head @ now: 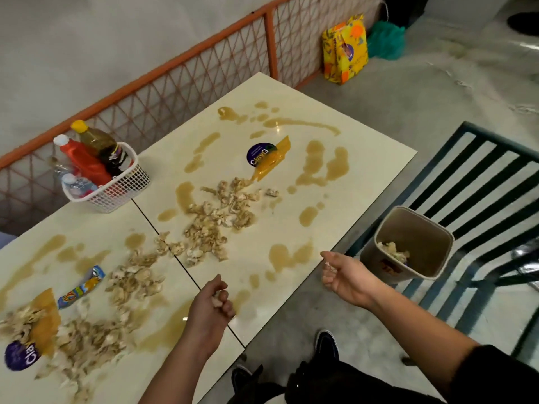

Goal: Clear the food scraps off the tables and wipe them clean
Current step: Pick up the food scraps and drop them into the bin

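Two cream tables stand side by side, the right table [364, 170] and the left table [96, 223]. Both carry pale food scraps [215, 220] and brown liquid spills [323, 164]. More scraps [87, 336] lie on the left table. My left hand [211, 301] hovers over the table seam, its fingers curled round a few scraps. My right hand [342, 272] is past the table's front edge, palm up with loosely curled fingers, a small scrap at its fingertips. A beige bin [408, 243] with scraps inside stands on a chair just right of that hand.
A white basket of bottles [108, 179] sits at the tables' far edge by an orange mesh fence [204, 68]. Purple-labelled wrappers [262, 154] [20, 354] and a blue packet [83, 285] lie among the scraps. A slatted chair [481, 182] stands to the right. Bags [344, 48] rest on the floor.
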`<state>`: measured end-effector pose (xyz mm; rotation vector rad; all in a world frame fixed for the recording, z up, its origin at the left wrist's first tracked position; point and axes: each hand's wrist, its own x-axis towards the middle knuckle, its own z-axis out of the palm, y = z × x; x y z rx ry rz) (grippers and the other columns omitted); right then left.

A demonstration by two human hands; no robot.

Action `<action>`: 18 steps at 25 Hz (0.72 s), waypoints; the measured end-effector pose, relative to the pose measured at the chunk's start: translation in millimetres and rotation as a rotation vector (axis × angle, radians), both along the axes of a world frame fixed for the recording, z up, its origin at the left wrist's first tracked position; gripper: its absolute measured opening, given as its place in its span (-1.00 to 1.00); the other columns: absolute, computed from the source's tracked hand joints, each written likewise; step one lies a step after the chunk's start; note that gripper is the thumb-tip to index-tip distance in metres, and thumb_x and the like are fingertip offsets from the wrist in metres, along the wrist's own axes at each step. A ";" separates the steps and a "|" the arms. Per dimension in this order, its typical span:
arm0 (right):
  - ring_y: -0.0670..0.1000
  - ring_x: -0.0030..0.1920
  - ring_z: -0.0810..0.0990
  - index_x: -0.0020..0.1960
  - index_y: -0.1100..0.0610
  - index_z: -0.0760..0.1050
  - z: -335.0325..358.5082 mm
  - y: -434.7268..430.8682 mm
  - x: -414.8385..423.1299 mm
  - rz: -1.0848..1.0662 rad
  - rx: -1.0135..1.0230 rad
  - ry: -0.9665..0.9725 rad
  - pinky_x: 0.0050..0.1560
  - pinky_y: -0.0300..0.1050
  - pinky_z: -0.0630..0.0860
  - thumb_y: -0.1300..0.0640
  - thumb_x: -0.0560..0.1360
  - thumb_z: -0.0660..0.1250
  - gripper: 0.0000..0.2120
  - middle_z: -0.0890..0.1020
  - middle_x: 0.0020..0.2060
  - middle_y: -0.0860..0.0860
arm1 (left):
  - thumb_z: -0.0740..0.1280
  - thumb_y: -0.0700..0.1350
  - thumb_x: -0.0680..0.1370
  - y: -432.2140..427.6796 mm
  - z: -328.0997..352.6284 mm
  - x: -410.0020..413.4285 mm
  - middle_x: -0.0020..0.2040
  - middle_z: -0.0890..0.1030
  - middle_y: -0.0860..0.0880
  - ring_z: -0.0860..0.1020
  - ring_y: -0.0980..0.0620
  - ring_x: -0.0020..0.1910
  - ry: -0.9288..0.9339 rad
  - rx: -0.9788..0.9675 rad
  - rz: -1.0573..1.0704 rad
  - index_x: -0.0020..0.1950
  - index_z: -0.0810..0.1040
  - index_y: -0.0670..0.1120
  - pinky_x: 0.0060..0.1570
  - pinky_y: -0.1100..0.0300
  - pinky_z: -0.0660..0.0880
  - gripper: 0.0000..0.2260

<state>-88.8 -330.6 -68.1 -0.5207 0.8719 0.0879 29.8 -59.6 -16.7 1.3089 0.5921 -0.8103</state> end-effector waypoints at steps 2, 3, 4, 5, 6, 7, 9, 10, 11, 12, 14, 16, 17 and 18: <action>-0.07 -0.45 0.32 0.32 0.22 0.38 -7.7 -30.0 -9.2 -0.027 -0.089 0.047 -0.42 -0.20 0.48 0.28 0.71 0.09 -0.78 0.53 -0.19 0.14 | 0.27 -0.14 0.58 -27.6 0.6 -4.5 -0.38 0.28 0.00 0.26 0.02 -0.43 -0.022 -0.003 0.000 -0.03 0.49 -0.13 -0.34 0.14 0.20 -0.93; -0.07 -0.44 0.32 0.37 0.23 0.37 -12.0 -44.7 -14.5 -0.044 -0.128 0.070 -0.41 -0.19 0.47 0.27 0.72 0.06 -0.74 0.53 -0.16 0.16 | 0.25 -0.19 0.58 -40.9 1.3 -6.4 -0.36 0.28 -0.01 0.29 0.01 -0.40 -0.033 -0.006 -0.004 0.04 0.49 -0.16 -0.32 0.14 0.23 -0.92; -0.06 -0.43 0.30 0.40 0.24 0.35 -14.3 -58.1 -20.1 -0.059 -0.156 0.092 -0.42 -0.19 0.41 0.26 0.73 0.04 -0.72 0.50 -0.20 0.14 | 0.22 -0.23 0.58 -52.4 1.3 -7.8 -0.35 0.28 -0.02 0.32 0.00 -0.38 -0.047 -0.007 -0.015 0.10 0.50 -0.17 -0.30 0.14 0.25 -0.86; -0.06 -0.42 0.26 0.43 0.24 0.34 -18.9 -71.7 -25.4 -0.083 -0.183 0.121 -0.42 -0.19 0.32 0.24 0.73 0.03 -0.69 0.45 -0.26 0.10 | 0.18 -0.26 0.58 -62.3 2.2 -9.2 -0.34 0.29 -0.02 0.35 0.00 -0.35 -0.066 -0.007 -0.031 0.15 0.50 -0.19 -0.28 0.14 0.28 -0.82; -0.06 -0.42 0.24 0.44 0.23 0.35 -23.7 -86.5 -31.6 -0.107 -0.196 0.153 -0.41 -0.18 0.24 0.22 0.73 0.03 -0.68 0.40 -0.30 0.07 | 0.15 -0.29 0.59 -71.1 2.5 -10.6 -0.32 0.31 -0.03 0.39 -0.01 -0.32 -0.090 -0.002 -0.052 0.19 0.50 -0.20 -0.25 0.13 0.32 -0.78; -0.05 -0.41 0.24 0.45 0.22 0.36 -28.1 -102.2 -38.9 -0.139 -0.200 0.180 -0.39 -0.16 0.20 0.21 0.72 0.07 -0.67 0.39 -0.31 0.06 | 0.13 -0.32 0.59 -79.8 2.9 -12.3 -0.29 0.36 -0.04 0.44 -0.03 -0.28 -0.114 0.005 -0.077 0.21 0.51 -0.20 -0.20 0.11 0.37 -0.74; -0.03 -0.36 0.32 0.46 0.20 0.37 -32.6 -129.6 -51.2 -0.211 -0.178 0.182 -0.32 -0.14 0.24 0.25 0.66 0.10 -0.62 0.45 -0.23 0.09 | 0.10 -0.38 0.59 -93.2 2.0 -15.6 -0.19 0.44 -0.09 0.52 -0.09 -0.19 -0.150 0.019 -0.122 0.23 0.52 -0.20 -0.09 0.08 0.44 -0.69; -0.01 -0.30 0.39 0.47 0.19 0.36 -32.6 -142.2 -55.8 -0.246 -0.177 0.171 -0.28 -0.13 0.30 0.30 0.63 0.08 -0.58 0.51 -0.12 0.13 | 0.09 -0.40 0.60 -98.3 0.9 -17.4 -0.16 0.47 -0.10 0.54 -0.10 -0.15 -0.158 0.018 -0.145 0.24 0.52 -0.20 -0.06 0.07 0.46 -0.68; 0.01 -0.20 0.49 0.49 0.17 0.33 -33.0 -154.2 -58.7 -0.276 -0.191 0.167 -0.21 -0.12 0.40 0.35 0.60 0.05 -0.53 0.53 0.03 0.18 | 0.08 -0.39 0.62 -102.6 -0.1 -19.2 -0.14 0.50 -0.11 0.55 -0.11 -0.12 -0.157 0.009 -0.166 0.25 0.52 -0.20 -0.04 0.07 0.47 -0.68; 0.06 -0.04 0.58 0.53 0.15 0.29 -33.1 -165.6 -60.7 -0.301 -0.210 0.169 -0.08 -0.08 0.51 0.39 0.60 0.04 -0.48 0.52 0.17 0.22 | 0.09 -0.37 0.64 -106.3 -0.5 -20.9 -0.12 0.53 -0.12 0.57 -0.11 -0.11 -0.152 -0.002 -0.184 0.26 0.52 -0.20 -0.04 0.08 0.47 -0.70; 0.22 0.26 0.57 0.61 0.06 0.16 -38.4 -185.8 -63.0 -0.338 -0.209 0.163 0.27 0.09 0.53 0.37 0.65 0.07 -0.44 0.44 0.35 0.28 | 0.14 -0.32 0.67 -111.3 -1.0 -22.8 -0.07 0.59 -0.14 0.60 -0.10 -0.10 -0.142 -0.015 -0.212 0.25 0.53 -0.20 -0.04 0.09 0.49 -0.76; 0.31 0.39 0.47 0.63 0.02 0.08 -47.2 -199.3 -64.5 -0.333 -0.161 0.216 0.40 0.18 0.43 0.20 0.69 0.16 -0.45 0.31 0.49 0.30 | 0.21 -0.25 0.66 -114.8 0.3 -24.2 0.00 0.64 -0.15 0.63 -0.10 -0.07 -0.150 -0.009 -0.246 0.22 0.55 -0.18 -0.03 0.10 0.51 -0.81; 0.32 0.40 0.44 0.61 0.03 0.13 -50.3 -203.5 -65.6 -0.323 -0.132 0.273 0.39 0.20 0.42 0.11 0.68 0.19 -0.47 0.28 0.52 0.29 | 0.24 -0.22 0.66 -117.1 0.7 -24.9 0.02 0.66 -0.16 0.64 -0.10 -0.04 -0.160 -0.004 -0.263 0.21 0.56 -0.18 -0.02 0.11 0.52 -0.82; 0.32 0.39 0.44 0.56 0.05 0.21 -51.1 -204.8 -65.7 -0.323 -0.111 0.330 0.34 0.20 0.45 0.07 0.66 0.21 -0.51 0.29 0.51 0.28 | 0.24 -0.20 0.65 -119.0 1.2 -25.8 0.03 0.67 -0.17 0.65 -0.10 -0.02 -0.173 0.005 -0.278 0.20 0.56 -0.18 -0.01 0.11 0.52 -0.83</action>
